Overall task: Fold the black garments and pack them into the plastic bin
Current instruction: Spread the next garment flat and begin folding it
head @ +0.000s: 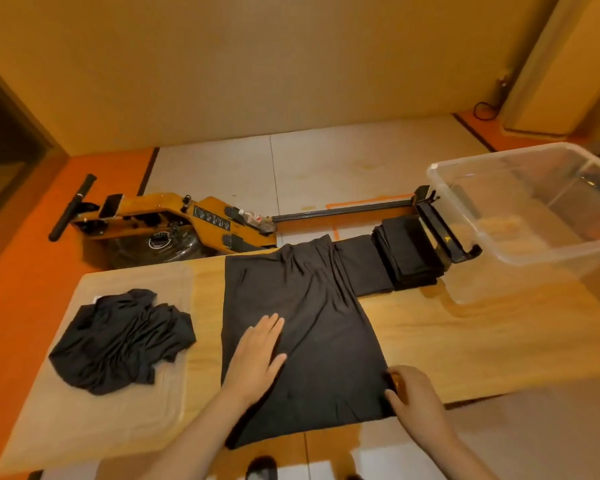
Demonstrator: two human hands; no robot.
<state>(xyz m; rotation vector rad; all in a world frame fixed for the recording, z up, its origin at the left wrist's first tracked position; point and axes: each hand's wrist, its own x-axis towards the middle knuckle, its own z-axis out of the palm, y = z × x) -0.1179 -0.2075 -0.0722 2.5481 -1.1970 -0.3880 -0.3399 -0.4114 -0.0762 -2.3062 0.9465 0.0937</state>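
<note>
The black garment (312, 306) being folded lies spread flat across the middle of the wooden table (465, 341), smooth near the person and creased toward its far edge at twelve o'clock. The left hand (257, 358) rests palm down on its left half, fingers straight and together, pressing the cloth to the table. The right hand (413, 393) is at the garment's near right edge, about four o'clock from its centre, with curled fingers pinching the fabric there; the two hands are well apart.

At one o'clock from the garment a flat black piece (361, 265) touches its far right corner; whether it is a sleeve or a separate item I cannot tell. Just beyond it sits a stack of folded black garments (409, 254). The clear plastic bin (551, 251) stands at two o'clock, near the stack, on the table's far right end.

At nine o'clock a crumpled heap of black garments (118, 341) lies on a translucent sheet (136, 427). Past the table's far edge, at eleven o'clock, a yellow rowing machine (194, 220) rests on the floor.
</note>
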